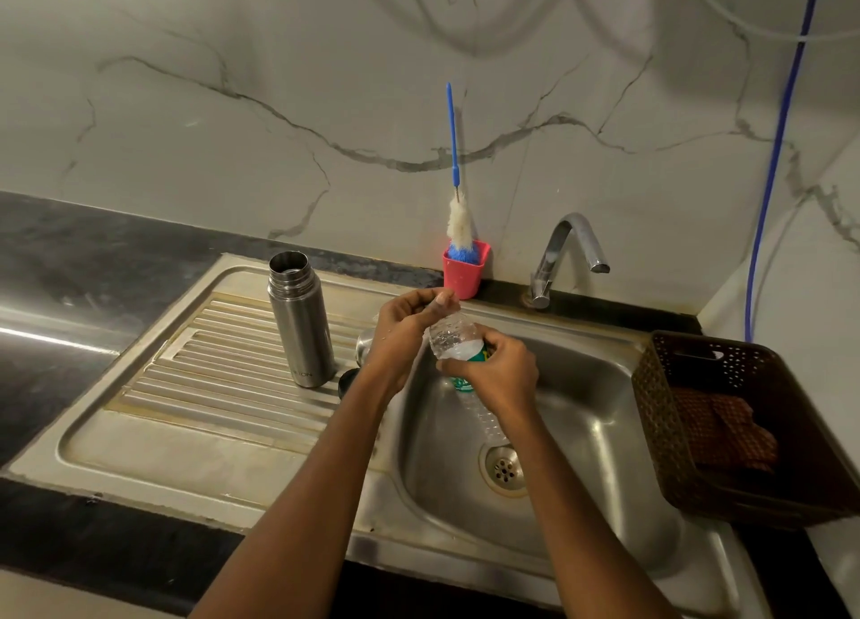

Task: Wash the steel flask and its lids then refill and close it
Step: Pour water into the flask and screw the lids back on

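Observation:
The steel flask (300,318) stands upright and uncapped on the ribbed drainboard (223,362), left of my hands. Behind my left forearm lie a steel lid (364,345) and a dark lid (348,381), both partly hidden. Over the sink basin (581,409), a clear plastic water bottle (453,339) with a green label is held tilted, neck up and to the left. My right hand (498,374) grips its middle. My left hand (407,334) curls its fingers round the bottle's top, hiding the cap.
A red cup (465,271) holding a blue-handled bottle brush (453,162) stands against the wall behind the sink. The chrome tap (565,255) is to its right, with no water running. A brown woven basket (726,423) with a cloth sits at the right edge.

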